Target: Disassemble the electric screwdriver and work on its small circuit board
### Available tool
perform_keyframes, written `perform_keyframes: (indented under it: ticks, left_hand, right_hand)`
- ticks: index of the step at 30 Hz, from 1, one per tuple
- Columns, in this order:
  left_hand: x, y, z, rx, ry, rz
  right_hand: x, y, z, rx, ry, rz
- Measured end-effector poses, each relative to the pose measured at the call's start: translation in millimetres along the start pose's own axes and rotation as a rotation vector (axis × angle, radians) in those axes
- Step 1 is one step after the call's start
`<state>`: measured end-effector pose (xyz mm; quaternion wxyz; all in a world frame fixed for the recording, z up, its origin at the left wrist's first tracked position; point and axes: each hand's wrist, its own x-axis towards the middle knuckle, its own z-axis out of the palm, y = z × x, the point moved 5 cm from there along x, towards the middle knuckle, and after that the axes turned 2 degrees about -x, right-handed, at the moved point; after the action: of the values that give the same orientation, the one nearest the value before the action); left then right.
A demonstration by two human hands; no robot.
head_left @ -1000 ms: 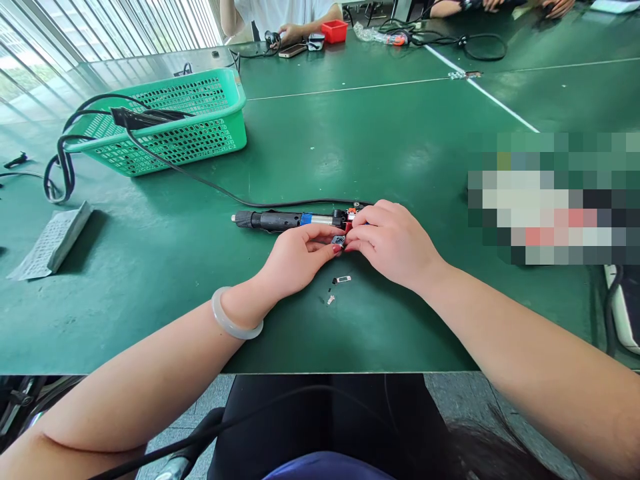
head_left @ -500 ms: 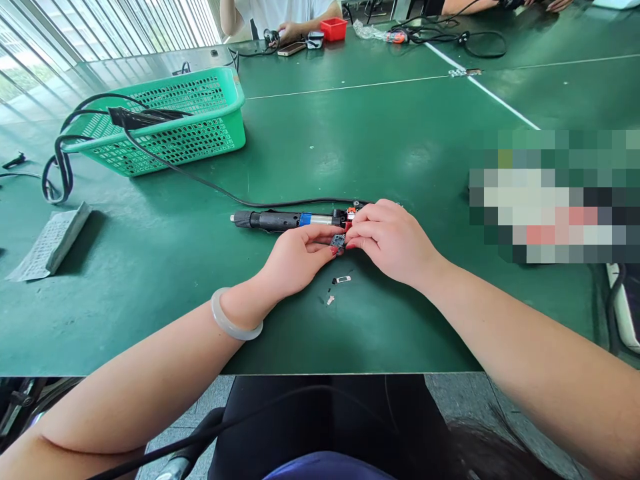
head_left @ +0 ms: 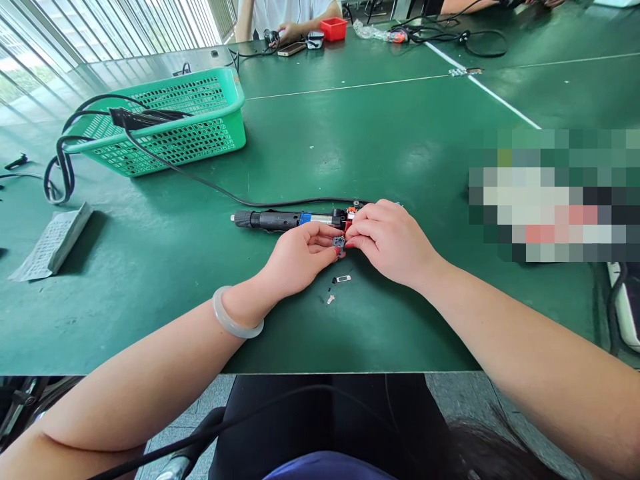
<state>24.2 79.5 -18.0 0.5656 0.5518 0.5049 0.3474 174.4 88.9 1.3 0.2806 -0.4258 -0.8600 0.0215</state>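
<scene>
My left hand point(head_left: 303, 260) pinches a small dark metallic part point(head_left: 339, 243) between thumb and fingers. Close against its right side, my right hand point(head_left: 393, 241) has its fingers pressed together at the part and some red wiring; what exactly they grip is too small to make out. Behind both hands lies a black cylindrical tool body point(head_left: 273, 220) with a blue band and a silver section, its right end hidden by my right hand. Small loose pieces, one a pale framed strip point(head_left: 343, 279), rest on the table in front of my hands.
A green mesh basket point(head_left: 165, 150) holding black cables stands at the back left, and one cable point(head_left: 215, 189) runs to the tool. A wrapped grey block point(head_left: 57, 243) lies left. A blurred patch covers the right. Across the table sits a person point(head_left: 290, 30) near a red box point(head_left: 333, 29).
The small part in my left hand has tilted slightly. Both hands stay in nearly the same place. The person across the table has shifted a little.
</scene>
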Motion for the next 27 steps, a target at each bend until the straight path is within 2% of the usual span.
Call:
perform_keyframes:
  ticks: [11, 17, 19, 23, 27]
  left_hand:
    - [-0.1, -0.6, 4.3, 0.023, -0.002, -0.091]
    - [-1.0, 2.1, 4.0, 0.019, 0.018, -0.109]
    - [0.2, 1.1, 2.3, 0.044, 0.024, -0.097]
    - [2.2, -2.8, 0.1, -0.001, 0.032, -0.099]
    - [2.1, -4.3, 1.0, -0.076, 0.029, -0.108]
  right_hand:
    - [-1.2, -2.5, -1.4, 0.003, 0.033, -0.001]
    - [-4.2, -2.6, -22.2, 0.067, 0.118, 0.024]
    - [-6.7, -7.1, -22.9, 0.161, 0.018, -0.035]
    - [-15.9, -20.6, -5.6, 0.240, -0.344, -0.178]
    - [-18.5, -26.1, 3.2, 0.195, -0.395, -0.190]
